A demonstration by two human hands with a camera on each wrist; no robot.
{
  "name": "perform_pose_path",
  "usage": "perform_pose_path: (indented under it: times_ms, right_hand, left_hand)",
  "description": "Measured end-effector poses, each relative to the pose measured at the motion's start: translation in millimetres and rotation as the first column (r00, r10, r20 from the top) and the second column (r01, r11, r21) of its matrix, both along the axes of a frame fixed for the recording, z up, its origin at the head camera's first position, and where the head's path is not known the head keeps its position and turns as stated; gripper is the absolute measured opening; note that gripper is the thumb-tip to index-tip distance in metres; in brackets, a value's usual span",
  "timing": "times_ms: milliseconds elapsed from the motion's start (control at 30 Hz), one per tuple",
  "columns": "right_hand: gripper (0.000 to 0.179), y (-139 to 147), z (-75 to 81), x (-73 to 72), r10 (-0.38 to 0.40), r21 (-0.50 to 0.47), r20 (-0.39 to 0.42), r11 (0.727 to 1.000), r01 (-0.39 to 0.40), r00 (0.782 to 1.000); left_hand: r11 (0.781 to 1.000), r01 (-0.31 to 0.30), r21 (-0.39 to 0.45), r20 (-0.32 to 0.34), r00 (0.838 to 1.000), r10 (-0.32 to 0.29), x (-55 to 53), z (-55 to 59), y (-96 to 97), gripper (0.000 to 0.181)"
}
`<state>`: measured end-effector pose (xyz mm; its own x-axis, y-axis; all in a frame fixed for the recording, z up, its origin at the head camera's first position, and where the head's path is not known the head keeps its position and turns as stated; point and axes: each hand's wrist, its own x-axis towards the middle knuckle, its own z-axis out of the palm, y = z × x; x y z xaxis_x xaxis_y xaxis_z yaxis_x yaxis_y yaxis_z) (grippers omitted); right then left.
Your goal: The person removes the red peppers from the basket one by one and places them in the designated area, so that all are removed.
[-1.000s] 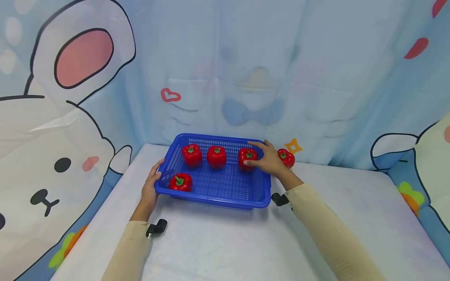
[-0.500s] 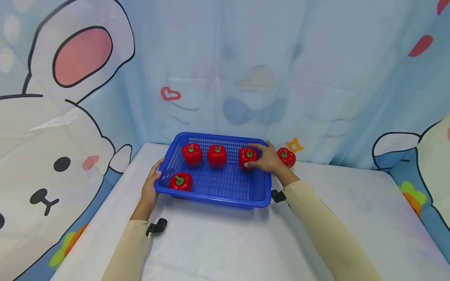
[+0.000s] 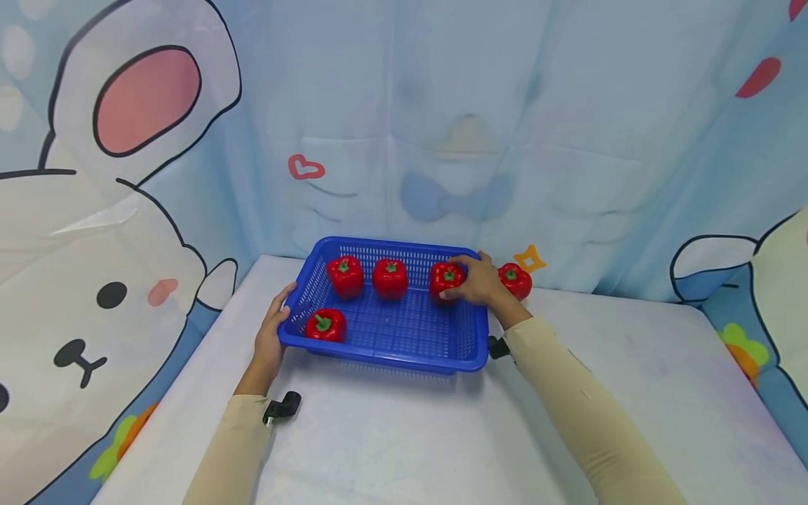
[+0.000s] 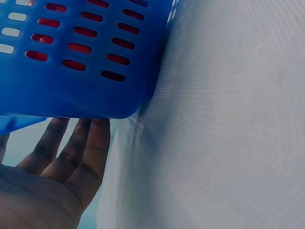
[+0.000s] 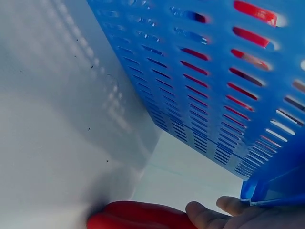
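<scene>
A blue perforated plastic basket (image 3: 394,363) contains several shiny red bell peppers. My left hand (image 3: 268,340) rests against the basket's left end. In the left wrist view its fairly straight fingers (image 4: 97,148) reach the outer wall. Over the right rim comes my right hand (image 3: 476,280); its thumb and index finger pinch the bell pepper (image 3: 443,279) in the back right corner. The other fingers (image 5: 205,214) show outside the basket in the right wrist view. One more bell pepper (image 3: 516,280) lies on the table just right of the basket, beside that hand.
The basket stands on a white-covered table (image 3: 379,435), close to a printed blue curtain (image 3: 353,105) behind. Inside, two bell peppers (image 3: 389,279) stand along the back wall and another bell pepper (image 3: 325,325) sits at the front left.
Both hands, the basket and the peppers keep nearly the same places. The right forearm has shifted slightly to the left, while the camera view moves a little.
</scene>
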<state>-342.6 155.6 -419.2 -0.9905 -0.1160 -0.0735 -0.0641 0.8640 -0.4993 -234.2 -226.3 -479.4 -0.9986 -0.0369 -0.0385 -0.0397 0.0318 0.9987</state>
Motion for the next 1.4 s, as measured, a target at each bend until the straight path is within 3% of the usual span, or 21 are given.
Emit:
perform_pose_path:
  times_ms: [133, 333, 633, 767, 967, 1100, 1233, 1400]
  right_hand:
    - [0.077, 1.7, 0.2, 2.7, -0.009, -0.031, -0.029, 0.999, 0.008, 1.000]
    - [0.074, 4.0, 4.9, 10.0, 0.008, -0.110, -0.142, 0.994, -0.023, 0.990]
    - [0.079, 8.7, 30.6, 30.7, -0.011, -0.236, -0.242, 0.971, -0.048, 0.970]
    - [0.080, 16.1, 40.3, 39.1, -0.059, -0.311, -0.278, 0.950, -0.032, 0.959]
    - [0.079, 37.3, 46.4, 47.3, -0.159, -0.438, -0.368, 0.899, -0.020, 0.916]
    - [0.077, 59.0, 46.0, 49.4, -0.256, -0.497, -0.410, 0.867, 0.021, 0.875]
    - [0.076, 85.8, 43.2, 48.1, -0.345, -0.501, -0.412, 0.859, 0.107, 0.844]
    - [0.080, 128.4, 29.3, 43.6, -0.440, -0.493, -0.325, 0.834, 0.247, 0.837]
  left_hand:
    - [1.000, 0.000, 0.002, 0.004, 1.000, 0.000, -0.6, -0.8, 0.8, 0.050]
    - [1.000, 0.003, 0.007, 0.005, 1.000, -0.004, -1.1, -1.2, 1.4, 0.050]
    - [1.000, 0.000, -0.006, 0.004, 1.000, 0.000, 0.4, -0.2, 1.7, 0.050]
    - [1.000, 0.004, -0.003, -0.001, 1.000, -0.004, 1.0, -0.1, 1.1, 0.050]
    - [1.000, -0.001, -0.009, 0.008, 1.000, 0.001, 2.1, 1.9, 0.4, 0.050]
    - [1.000, 0.001, -0.014, 0.013, 1.000, -0.001, 2.5, 3.2, 0.4, 0.050]
    - [1.000, -0.001, -0.016, 0.011, 1.000, 0.001, 2.6, 2.9, 0.2, 0.050]
    - [1.000, 0.005, -0.003, -0.002, 1.000, -0.005, 2.4, 1.7, 0.9, 0.050]
